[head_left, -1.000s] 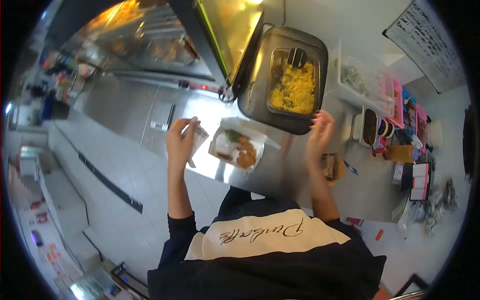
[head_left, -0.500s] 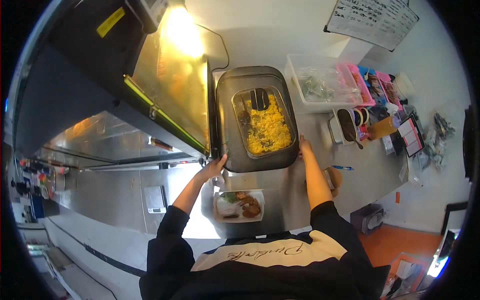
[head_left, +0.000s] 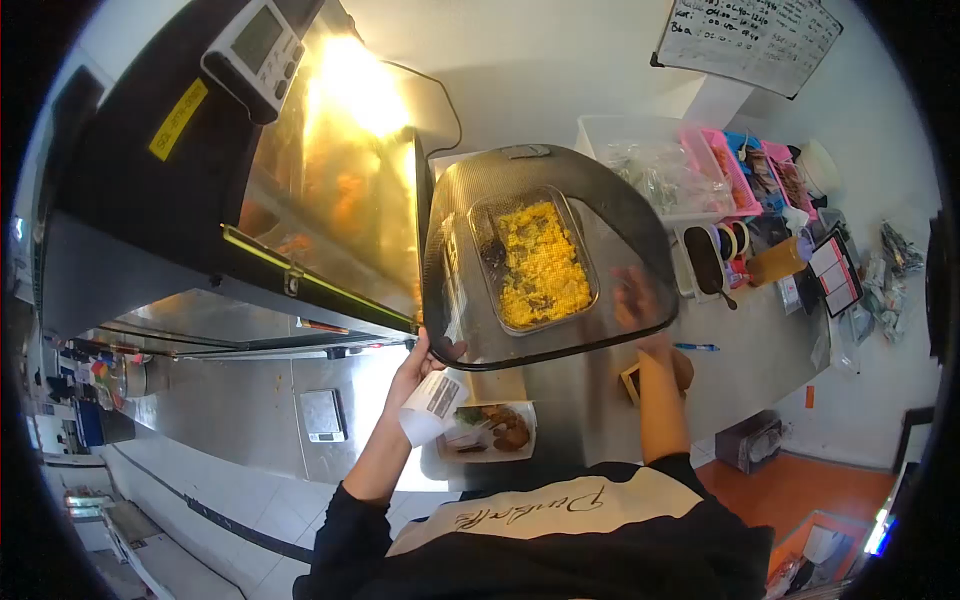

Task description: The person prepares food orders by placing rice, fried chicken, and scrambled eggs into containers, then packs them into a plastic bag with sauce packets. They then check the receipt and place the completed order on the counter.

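A dark see-through lid point(head_left: 600, 225) is tilted up over a pan of yellow rice point(head_left: 540, 265) on the steel counter. My left hand point(head_left: 422, 358) grips the lid's near left edge, and a white printed paper slip point(head_left: 430, 405) is tucked in the same hand. My right hand point(head_left: 636, 298) shows blurred through the lid, pressed against its right side. Just below the lid, close to my body, sits a white takeaway box point(head_left: 478, 452) with fried pieces and some greens.
A lit heated display cabinet point(head_left: 330, 200) with a white timer point(head_left: 255, 42) on top stands to the left. A clear bin of bagged greens point(head_left: 650, 165), pink tubs point(head_left: 735, 165), a sauce tub with a spoon point(head_left: 705, 262) and a blue pen point(head_left: 695, 347) lie to the right. A small scale point(head_left: 323, 413) sits lower left.
Both hands went from mid-air to the sides of the rice pan, and the lid has since swung up from flat. The paper slip has stayed in my left hand.
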`<state>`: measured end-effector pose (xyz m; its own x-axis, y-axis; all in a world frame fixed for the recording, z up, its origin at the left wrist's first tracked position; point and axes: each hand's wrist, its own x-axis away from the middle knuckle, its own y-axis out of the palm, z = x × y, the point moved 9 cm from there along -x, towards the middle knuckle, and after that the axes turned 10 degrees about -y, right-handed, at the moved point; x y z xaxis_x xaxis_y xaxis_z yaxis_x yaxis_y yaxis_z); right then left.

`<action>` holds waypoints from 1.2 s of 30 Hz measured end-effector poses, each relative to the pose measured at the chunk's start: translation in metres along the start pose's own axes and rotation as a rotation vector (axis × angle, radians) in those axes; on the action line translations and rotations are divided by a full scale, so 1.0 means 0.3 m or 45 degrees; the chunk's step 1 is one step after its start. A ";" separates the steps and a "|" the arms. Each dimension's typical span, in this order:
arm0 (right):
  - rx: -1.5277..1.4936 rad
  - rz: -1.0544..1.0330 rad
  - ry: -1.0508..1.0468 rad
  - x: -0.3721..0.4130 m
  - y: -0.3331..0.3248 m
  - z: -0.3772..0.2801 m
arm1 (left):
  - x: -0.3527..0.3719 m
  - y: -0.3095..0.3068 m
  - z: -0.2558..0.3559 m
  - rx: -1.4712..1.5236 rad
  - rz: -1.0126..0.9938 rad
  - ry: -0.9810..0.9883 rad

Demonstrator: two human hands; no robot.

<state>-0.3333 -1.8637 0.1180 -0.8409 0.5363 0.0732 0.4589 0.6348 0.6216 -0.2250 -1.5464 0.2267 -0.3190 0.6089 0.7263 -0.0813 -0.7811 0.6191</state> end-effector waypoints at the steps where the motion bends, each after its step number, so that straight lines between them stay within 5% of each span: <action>1: 0.247 -0.197 0.011 -0.065 0.018 0.068 | 0.028 0.070 0.013 0.067 -0.058 0.008; 2: 0.794 -0.189 0.139 -0.175 0.050 0.152 | 0.048 0.132 0.031 0.133 -0.113 0.019; 3: 1.550 -0.411 -0.294 -0.259 0.176 0.148 | 0.055 0.173 0.053 0.200 -0.165 0.030; 4: 1.767 -0.520 -0.542 -0.330 0.273 0.185 | 0.054 0.215 0.085 0.176 -0.282 0.056; 5: 1.974 -0.630 -0.800 -0.382 0.362 0.220 | 0.028 0.258 0.148 0.137 -0.664 0.148; 7: 2.280 -0.780 -0.880 -0.476 0.453 0.311 | 0.004 0.329 0.265 0.131 -0.738 0.203; 10: 2.470 -1.228 -0.982 -0.547 0.521 0.452 | -0.029 0.503 0.439 0.337 -1.199 0.260; 12: 2.572 -1.537 -1.167 -0.556 0.534 0.498 | -0.025 0.562 0.509 0.267 -1.134 0.413; 13: 2.613 -1.699 -1.250 -0.547 0.519 0.519 | -0.050 0.538 0.514 0.102 -0.896 0.558; 14: 2.361 -1.599 -1.724 -0.497 0.547 0.454 | -0.072 0.511 0.517 -0.075 -0.640 0.663; 16: 2.434 -1.731 -1.639 -0.464 0.537 0.430 | -0.126 0.391 0.468 -0.815 0.156 0.793; 17: 2.469 -1.797 -1.593 -0.441 0.543 0.400 | -0.222 0.316 0.393 -1.135 0.037 0.918; 18: 2.607 -1.903 -1.051 -0.439 0.499 0.399 | -0.282 0.238 0.299 -1.765 0.284 0.738; 20: 2.772 -1.436 -0.490 -0.435 0.378 0.339 | -0.427 0.020 0.071 -2.259 0.299 0.084; 21: 2.816 -1.187 -0.222 -0.418 0.311 0.302 | -0.508 -0.082 -0.020 -2.169 0.200 0.044; 24: 2.895 -0.579 -0.188 -0.316 0.265 0.134 | -0.621 -0.167 -0.142 -1.891 0.185 0.020; 31: 2.913 -0.269 -0.015 -0.193 0.173 0.419 | -0.720 -0.238 -0.210 -1.241 0.079 -0.080; 36: 2.549 -0.500 0.283 0.001 0.299 0.468 | -0.703 -0.241 -0.210 -1.052 0.096 -0.069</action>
<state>-0.2521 -1.7285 0.0644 -0.8942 0.2835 0.3465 -0.2377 0.3551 -0.9041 -0.2113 -1.6270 0.0101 -0.3073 0.5399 0.7837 -0.7354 -0.6573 0.1645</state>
